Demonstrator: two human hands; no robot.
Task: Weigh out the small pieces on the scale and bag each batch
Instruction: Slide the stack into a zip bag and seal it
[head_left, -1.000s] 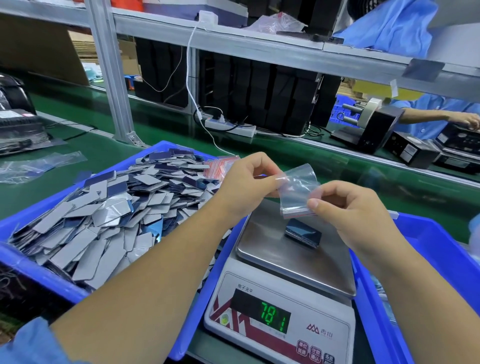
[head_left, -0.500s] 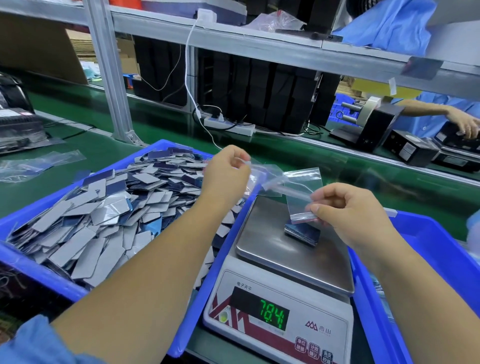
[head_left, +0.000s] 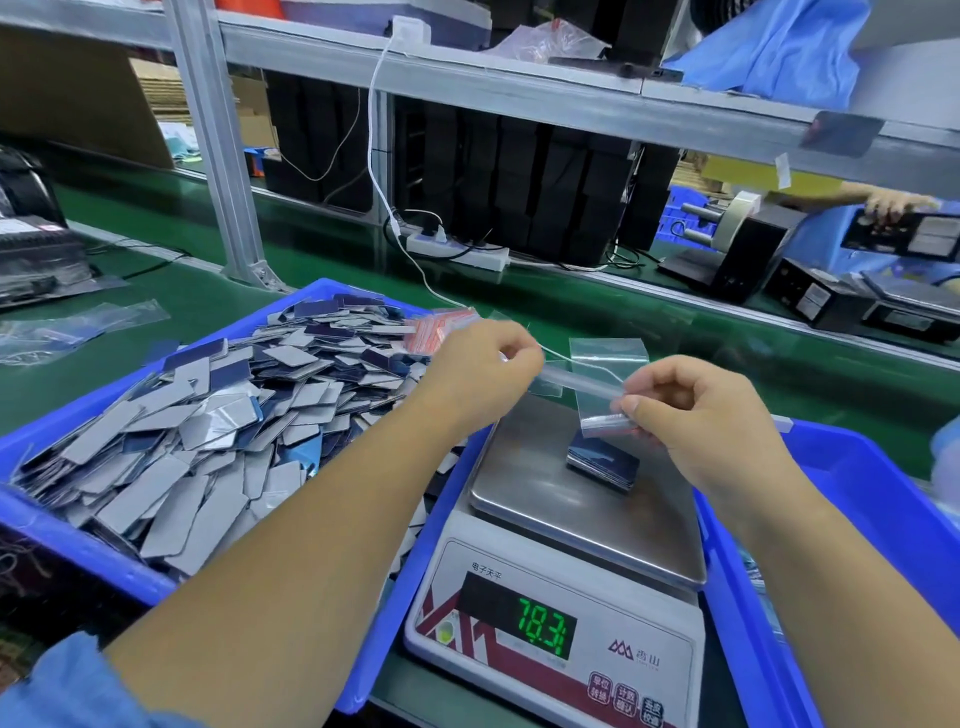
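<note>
With the weighed stack of pieces (head_left: 602, 460) on the scale (head_left: 587, 499) pan, we pinch one clear bag (head_left: 605, 387) in the right hand (head_left: 691, 415) and another in the left hand (head_left: 483, 364); next, we judge, a bag mouth must be opened.

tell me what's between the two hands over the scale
A clear bag, pinched by the left hand and the right hand, spans the gap in the head view.

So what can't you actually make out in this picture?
- How many pieces are in the stack on the scale: edges too fine, head view.
- Contents of the right bin: cut off by the frame edge and the right hand.
- Left hand fingertips: curled away from the camera.
- Scale button labels: too small.
</note>
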